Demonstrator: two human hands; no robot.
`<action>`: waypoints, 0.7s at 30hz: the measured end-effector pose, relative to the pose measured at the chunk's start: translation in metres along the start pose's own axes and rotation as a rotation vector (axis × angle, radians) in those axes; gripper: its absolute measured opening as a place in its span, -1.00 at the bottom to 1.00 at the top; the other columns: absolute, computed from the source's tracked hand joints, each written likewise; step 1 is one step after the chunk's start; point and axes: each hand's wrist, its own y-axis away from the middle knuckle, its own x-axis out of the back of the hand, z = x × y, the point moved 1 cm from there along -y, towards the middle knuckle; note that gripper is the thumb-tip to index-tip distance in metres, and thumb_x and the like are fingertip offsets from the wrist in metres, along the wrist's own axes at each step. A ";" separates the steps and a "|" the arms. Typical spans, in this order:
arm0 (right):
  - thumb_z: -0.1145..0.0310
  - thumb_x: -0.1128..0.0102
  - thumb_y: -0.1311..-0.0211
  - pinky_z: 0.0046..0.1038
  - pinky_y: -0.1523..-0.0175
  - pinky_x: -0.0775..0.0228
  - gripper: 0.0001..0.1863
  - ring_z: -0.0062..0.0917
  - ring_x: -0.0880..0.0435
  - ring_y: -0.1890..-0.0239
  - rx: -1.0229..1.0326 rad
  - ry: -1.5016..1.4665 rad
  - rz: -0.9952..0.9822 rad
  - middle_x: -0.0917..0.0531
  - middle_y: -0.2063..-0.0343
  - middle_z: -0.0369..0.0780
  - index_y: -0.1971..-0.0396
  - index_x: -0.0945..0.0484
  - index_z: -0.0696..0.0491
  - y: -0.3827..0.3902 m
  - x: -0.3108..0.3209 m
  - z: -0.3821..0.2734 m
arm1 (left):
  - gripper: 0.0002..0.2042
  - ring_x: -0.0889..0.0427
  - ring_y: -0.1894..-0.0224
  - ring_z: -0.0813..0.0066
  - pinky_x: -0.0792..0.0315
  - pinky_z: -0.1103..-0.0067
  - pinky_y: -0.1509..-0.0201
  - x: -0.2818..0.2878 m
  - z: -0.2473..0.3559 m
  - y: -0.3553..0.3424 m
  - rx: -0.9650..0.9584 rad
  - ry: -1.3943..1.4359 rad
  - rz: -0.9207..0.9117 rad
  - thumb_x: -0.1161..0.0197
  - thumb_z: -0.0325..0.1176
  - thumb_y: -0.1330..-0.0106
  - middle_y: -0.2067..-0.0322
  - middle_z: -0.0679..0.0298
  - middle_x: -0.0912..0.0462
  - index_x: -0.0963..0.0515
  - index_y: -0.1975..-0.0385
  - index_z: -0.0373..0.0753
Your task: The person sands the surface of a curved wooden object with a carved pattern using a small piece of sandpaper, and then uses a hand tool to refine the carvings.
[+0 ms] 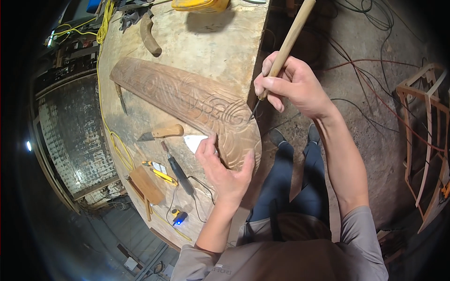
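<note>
A long brown wooden board with carved swirls lies slantwise across the workbench. My left hand grips its near end, thumb on the wood and fingers bent at its left edge. In my right hand is a carving chisel with a long, pale wooden handle, held upright and tilted. Its thin dark blade points down at the board's right edge, by the carved spirals; whether the tip touches cannot be made out. A white piece shows beside my left fingers.
On the workbench lie a wood-handled knife, a corded black-handled tool, a yellow cutter, a wooden block and a curved wooden piece. A yellow case stands farther back. Cables and a wooden frame occupy the right floor.
</note>
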 end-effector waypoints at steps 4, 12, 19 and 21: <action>0.41 -0.26 -0.45 -0.68 0.58 -0.33 -0.84 -0.69 -0.55 0.65 -0.018 0.063 0.087 -0.70 0.39 -0.14 0.22 -0.44 0.11 -0.003 -0.005 0.003 | -0.13 -0.42 -0.18 0.13 -0.44 0.40 -0.03 -0.002 -0.005 0.002 -0.018 -0.055 0.033 -0.63 -0.28 0.01 -0.17 0.04 -0.38 -0.31 -0.34 -0.32; 0.41 -0.24 -0.46 -0.69 0.63 -0.28 -0.84 -0.74 -0.50 0.69 -0.096 0.155 0.114 -0.69 0.43 -0.18 0.29 -0.43 0.11 -0.007 -0.010 -0.002 | -0.14 -0.41 -0.18 -0.15 -0.34 0.16 -0.28 -0.002 -0.001 0.000 0.023 0.006 0.015 -0.63 -0.31 0.03 -0.10 -0.18 -0.36 -0.31 -0.29 -0.39; 0.38 -0.28 -0.44 -0.65 0.62 -0.30 -0.83 -0.74 -0.49 0.65 -0.077 0.174 0.084 -0.70 0.42 -0.24 0.23 -0.51 0.16 -0.007 -0.013 -0.003 | -0.13 -0.41 -0.18 -0.15 -0.36 0.16 -0.27 -0.001 -0.001 0.000 0.024 0.006 0.014 -0.64 -0.30 0.04 -0.11 -0.18 -0.37 -0.31 -0.30 -0.38; 0.38 -0.28 -0.44 -0.64 0.62 -0.30 -0.83 -0.74 -0.49 0.65 -0.065 0.189 0.079 -0.70 0.42 -0.24 0.23 -0.51 0.16 -0.006 -0.015 -0.003 | -0.13 -0.41 -0.18 -0.15 -0.36 0.16 -0.27 -0.001 -0.001 0.000 0.022 0.003 0.014 -0.64 -0.31 0.04 -0.11 -0.18 -0.36 -0.31 -0.30 -0.37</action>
